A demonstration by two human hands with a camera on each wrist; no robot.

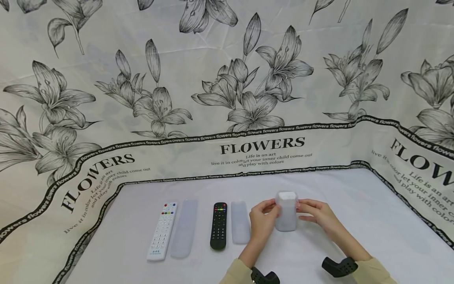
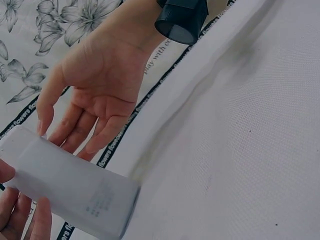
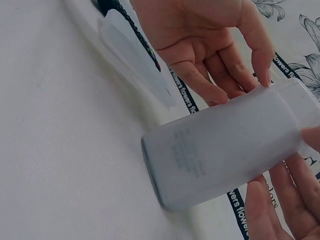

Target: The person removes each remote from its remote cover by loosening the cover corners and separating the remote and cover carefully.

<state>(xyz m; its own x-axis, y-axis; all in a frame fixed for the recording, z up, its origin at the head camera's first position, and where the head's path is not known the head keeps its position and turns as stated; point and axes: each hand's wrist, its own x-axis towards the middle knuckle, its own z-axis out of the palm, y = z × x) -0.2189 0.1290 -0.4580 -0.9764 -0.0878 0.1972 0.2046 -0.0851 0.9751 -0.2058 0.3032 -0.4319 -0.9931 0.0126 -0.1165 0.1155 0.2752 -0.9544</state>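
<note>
A short, wide white remote sits in a frosted translucent cover, held upright between both hands over the table. Its paler end shows at the top of the cover, and faint rows of grey marks show through near the other end. My left hand pinches its left side near the top with thumb and fingers. On the opposite side my right hand holds the edge with its fingertips. In the left wrist view the remote in its cover lies slanted between my right hand and the left fingertips.
Left of my hands a translucent cover lies beside a black remote. Farther left are a longer translucent cover and a long white remote. A flower-printed cloth rises behind the white table.
</note>
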